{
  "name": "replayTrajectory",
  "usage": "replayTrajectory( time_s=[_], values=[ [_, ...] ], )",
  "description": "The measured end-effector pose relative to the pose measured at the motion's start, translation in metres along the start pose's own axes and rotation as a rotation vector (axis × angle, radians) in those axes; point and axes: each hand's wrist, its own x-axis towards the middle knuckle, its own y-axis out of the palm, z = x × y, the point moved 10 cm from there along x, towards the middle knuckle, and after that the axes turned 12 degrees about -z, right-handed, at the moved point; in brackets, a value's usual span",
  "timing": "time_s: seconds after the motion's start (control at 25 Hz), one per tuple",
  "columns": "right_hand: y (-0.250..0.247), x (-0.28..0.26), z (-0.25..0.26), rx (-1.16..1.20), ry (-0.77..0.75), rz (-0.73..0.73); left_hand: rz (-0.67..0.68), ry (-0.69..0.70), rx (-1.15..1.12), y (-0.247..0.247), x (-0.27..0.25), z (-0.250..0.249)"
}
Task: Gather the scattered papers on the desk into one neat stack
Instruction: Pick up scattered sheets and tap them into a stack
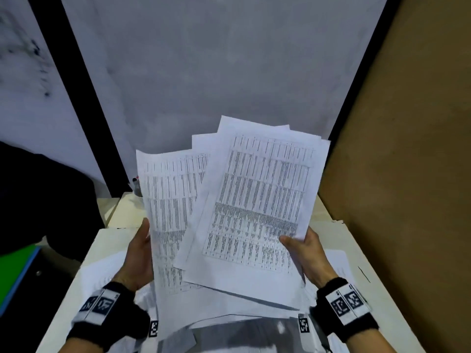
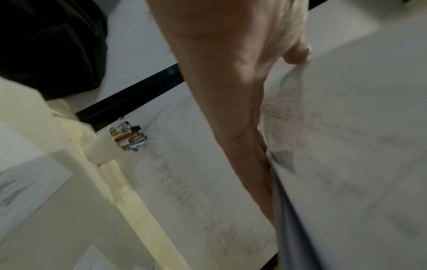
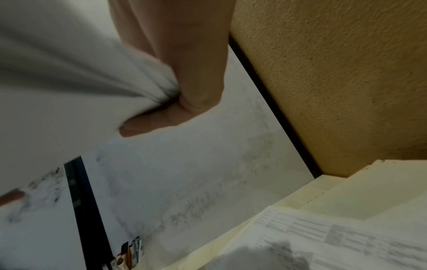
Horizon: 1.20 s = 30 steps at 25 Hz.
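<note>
A fanned, uneven bundle of printed papers with dense tables is held upright above the desk. My left hand grips the bundle's left edge, thumb in front. My right hand pinches the right edge with its thumb on the front sheet. In the left wrist view my left hand lies along the papers. Seen from the right wrist, the right hand squeezes the bunched papers. More sheets lie flat on the desk under the bundle.
A cup of pens stands at the desk's back left, also visible as the pen cup. A brown partition closes the right side. A grey wall is behind. A dark chair and a green folder sit left.
</note>
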Motion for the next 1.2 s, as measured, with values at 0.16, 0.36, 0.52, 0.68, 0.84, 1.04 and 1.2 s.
replayTrajectory(
  time_s=[0.16,0.36,0.52,0.68,0.84,1.04,1.2],
  values=[
    [-0.005,0.002,0.008,0.062,-0.081,-0.034,0.383,0.007,-0.432,0.028,-0.024,-0.040],
    [-0.010,0.001,0.003,0.185,-0.054,0.054,0.338,-0.095,-0.167,0.052,-0.039,-0.020],
    [-0.003,0.000,-0.009,0.298,0.043,0.132,0.272,-0.031,0.023,0.059,-0.051,-0.020],
    [0.026,-0.012,-0.018,0.230,0.108,0.235,0.326,0.001,0.313,0.083,-0.055,0.002],
    [0.026,-0.012,-0.007,0.057,-0.020,0.147,0.210,0.145,0.345,0.081,-0.045,-0.004],
    [0.035,-0.015,0.003,0.071,-0.081,0.192,0.180,0.212,0.263,0.084,-0.049,-0.007],
    [0.034,-0.015,-0.002,0.021,-0.069,0.106,0.150,0.280,0.245,0.087,-0.050,-0.013]
  ],
)
